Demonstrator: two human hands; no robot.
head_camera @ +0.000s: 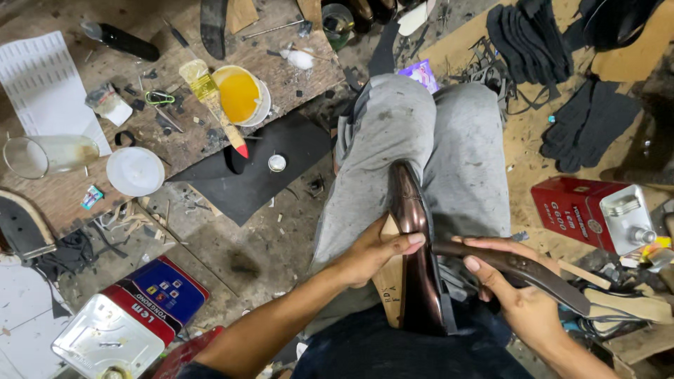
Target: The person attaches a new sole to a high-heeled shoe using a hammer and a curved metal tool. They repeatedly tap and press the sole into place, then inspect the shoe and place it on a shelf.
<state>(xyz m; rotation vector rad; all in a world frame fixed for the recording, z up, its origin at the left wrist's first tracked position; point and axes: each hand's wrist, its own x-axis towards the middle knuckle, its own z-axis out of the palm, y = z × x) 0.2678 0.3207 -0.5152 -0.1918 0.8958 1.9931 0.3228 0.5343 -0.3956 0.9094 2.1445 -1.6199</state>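
A: What do the two hands hold?

B: The left hand (375, 253) grips a dark brown shoe (415, 253) lying on the lap, toe pointing away, thumb across its upper. A pale wooden last (390, 281) shows at the shoe's left side. The right hand (516, 295) is closed around a long brown strap (523, 270), which runs from the shoe out to the right.

A: Which packages and labels are in view, and where?

B: Two flat rectangular tins. One tin (130, 316), lower left on the floor, has a red and blue printed face and a bare metal end. The other, a red tin (597, 214), lies at the right edge, with a metal top and a screw cap. A white printed sheet (42, 81) lies on the bench (70, 189) at upper left. A small purple packet (421, 72) sits above the knees.

A: And the counts on the bench?

B: One yellow glue pot (242, 95), with one brush (210, 98) resting across its rim, red tip towards the person. One white lid (135, 170), one empty glass (49, 154), one black bottle (126, 41) on its side. One black sheet (260, 168) hangs off the bench edge, bearing one small round metal cap (276, 163).

A: Upper right?

B: A pile of black cut pieces (562, 84); their number cannot be told.
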